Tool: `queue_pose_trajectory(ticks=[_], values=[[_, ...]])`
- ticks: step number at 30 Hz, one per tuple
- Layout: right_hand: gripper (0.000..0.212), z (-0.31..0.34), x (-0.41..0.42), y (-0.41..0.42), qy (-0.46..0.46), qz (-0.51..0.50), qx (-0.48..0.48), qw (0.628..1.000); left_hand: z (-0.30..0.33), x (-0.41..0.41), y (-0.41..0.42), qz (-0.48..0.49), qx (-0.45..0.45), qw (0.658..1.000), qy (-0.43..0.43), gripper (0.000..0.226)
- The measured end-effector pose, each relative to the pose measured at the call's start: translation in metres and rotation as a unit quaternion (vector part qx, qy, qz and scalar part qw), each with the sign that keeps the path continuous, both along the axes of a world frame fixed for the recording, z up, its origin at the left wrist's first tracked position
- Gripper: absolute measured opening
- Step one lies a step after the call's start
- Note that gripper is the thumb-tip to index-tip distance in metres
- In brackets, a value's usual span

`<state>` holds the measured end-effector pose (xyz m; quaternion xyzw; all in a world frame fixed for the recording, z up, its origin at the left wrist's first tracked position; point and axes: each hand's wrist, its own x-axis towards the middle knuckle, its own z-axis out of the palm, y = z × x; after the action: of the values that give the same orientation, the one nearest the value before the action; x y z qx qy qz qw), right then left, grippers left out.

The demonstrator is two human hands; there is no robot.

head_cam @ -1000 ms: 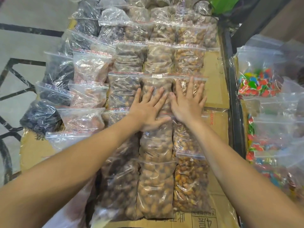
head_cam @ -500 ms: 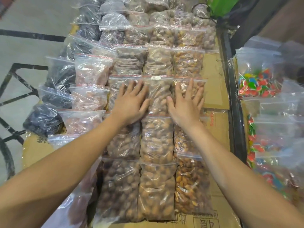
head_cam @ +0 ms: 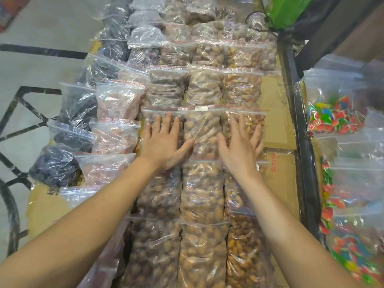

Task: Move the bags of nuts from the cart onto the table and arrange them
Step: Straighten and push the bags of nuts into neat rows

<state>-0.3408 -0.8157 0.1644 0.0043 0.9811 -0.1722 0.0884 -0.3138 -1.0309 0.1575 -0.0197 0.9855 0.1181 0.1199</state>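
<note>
mostly the bags of nuts (head_cam: 202, 132) lie in tight rows on the table (head_cam: 278, 113) — soft, slippery film, lumpy and fairly heavy; best nudged flat-palmed. left hand (head_cam: 164, 142) and right hand (head_cam: 241, 146) rest apart, fingers spread, pressing neighbouring bags.

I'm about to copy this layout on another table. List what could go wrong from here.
1. The left hand and right hand press flat on overlapping nut bags; a push could slide the rows out of line.
2. The dark-filled bags overhang the table's left edge and might slip off.
3. Pressing could pop a red zip seal.
</note>
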Motion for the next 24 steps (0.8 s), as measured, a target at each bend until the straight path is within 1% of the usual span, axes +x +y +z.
queue_pose_trajectory(ticks=[2,3,5,6,8,10,12,15,17,20,24], values=[[0.052,0.008,-0.018,0.000,0.057,-0.037,-0.046,0.997,0.013,-0.016,0.001,0.007,0.000,0.997,0.076,0.070],[0.049,0.011,-0.030,0.000,0.087,-0.026,-0.049,0.995,0.016,-0.027,0.003,-0.006,-0.005,0.993,0.119,0.062],[0.048,0.013,-0.058,-0.002,0.127,0.026,-0.054,0.990,0.015,-0.060,0.004,-0.035,-0.009,0.988,0.153,0.055],[0.047,0.014,-0.072,-0.004,0.131,0.042,-0.062,0.989,0.014,-0.078,0.001,-0.034,-0.007,0.988,0.148,0.054],[0.046,0.018,-0.102,-0.008,0.120,0.035,-0.073,0.989,0.011,-0.113,-0.012,-0.017,-0.005,0.990,0.137,0.052],[0.047,0.022,-0.129,-0.010,0.104,0.025,-0.055,0.993,0.006,-0.138,-0.029,-0.022,-0.017,0.989,0.143,0.050],[0.051,0.020,-0.147,-0.014,0.060,0.047,-0.013,0.997,-0.002,-0.150,-0.042,-0.033,-0.039,0.991,0.124,0.059],[0.062,0.008,-0.156,-0.022,-0.028,0.098,0.107,0.989,-0.010,-0.157,-0.044,-0.037,-0.067,0.995,0.063,0.075],[0.063,0.000,-0.153,-0.023,-0.025,0.116,0.142,0.983,-0.013,-0.152,-0.044,-0.053,-0.065,0.996,0.044,0.078],[0.067,-0.005,-0.149,-0.020,0.017,0.127,0.136,0.982,-0.013,-0.151,-0.047,-0.053,-0.051,0.997,0.033,0.080],[0.067,0.000,-0.151,-0.020,-0.005,0.116,0.136,0.984,-0.007,-0.155,-0.044,-0.048,-0.052,0.997,0.000,0.082]])
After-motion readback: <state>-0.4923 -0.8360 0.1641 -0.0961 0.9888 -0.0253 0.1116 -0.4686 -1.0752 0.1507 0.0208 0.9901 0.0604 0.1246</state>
